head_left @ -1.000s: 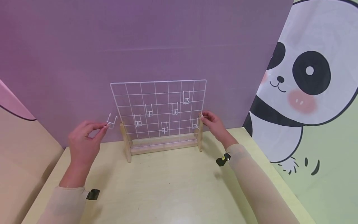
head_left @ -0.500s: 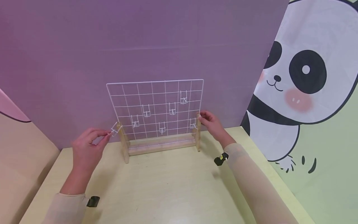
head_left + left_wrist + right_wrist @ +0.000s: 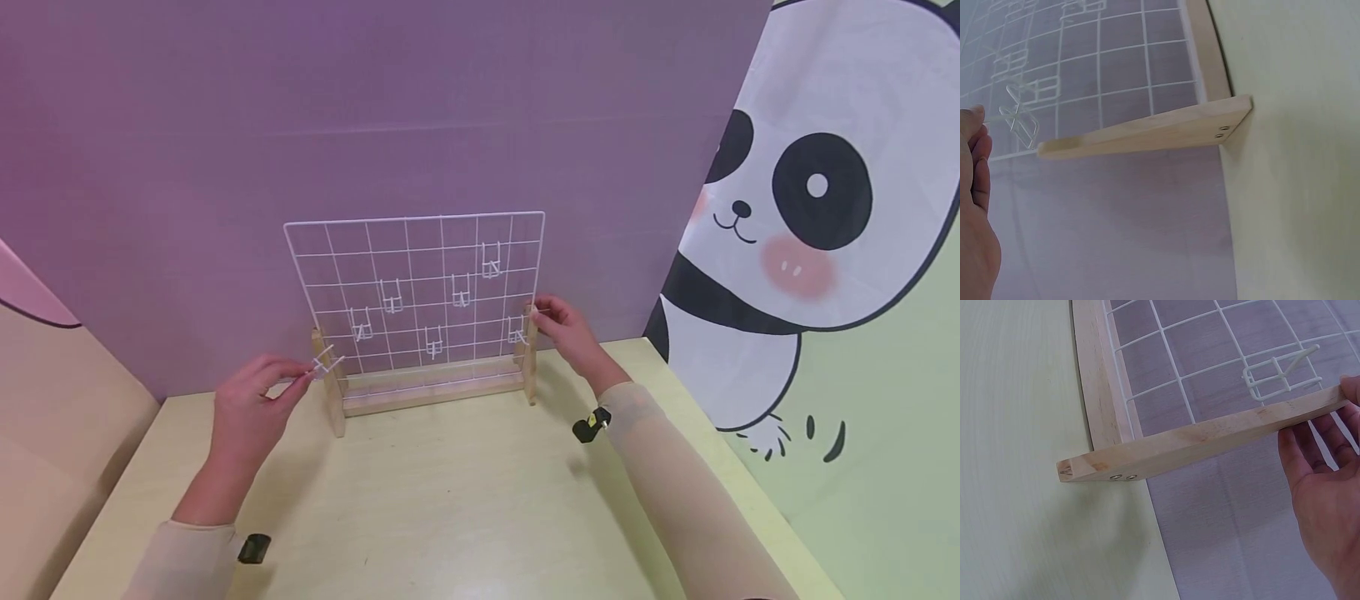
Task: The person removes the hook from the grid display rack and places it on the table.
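Note:
A white wire grid panel [image 3: 416, 250] stands upright in a wooden stand [image 3: 435, 398], with several white wire hooks hung on it, among them a hook [image 3: 491, 265] at upper right. My left hand [image 3: 251, 408] pinches a loose white wire hook [image 3: 322, 365] between thumb and fingers, just in front of the stand's left post. In the left wrist view that hook [image 3: 1020, 122] is tilted beside the grid, near the post's top; whether it touches is unclear. My right hand [image 3: 572, 333] grips the top of the right wooden post [image 3: 1210, 434], thumb on one side and fingers behind.
The stand rests on a pale wooden table [image 3: 442, 500] near its back edge. Close behind rises a purple wall panel [image 3: 412, 108]. A panel with a panda picture [image 3: 810, 275] borders the right side, and a beige panel [image 3: 67, 417] the left.
My left hand has moved right and slightly down, bringing the hook to the left post and turning it sideways. The right hand keeps its hold on the right post. The view has shifted slightly.

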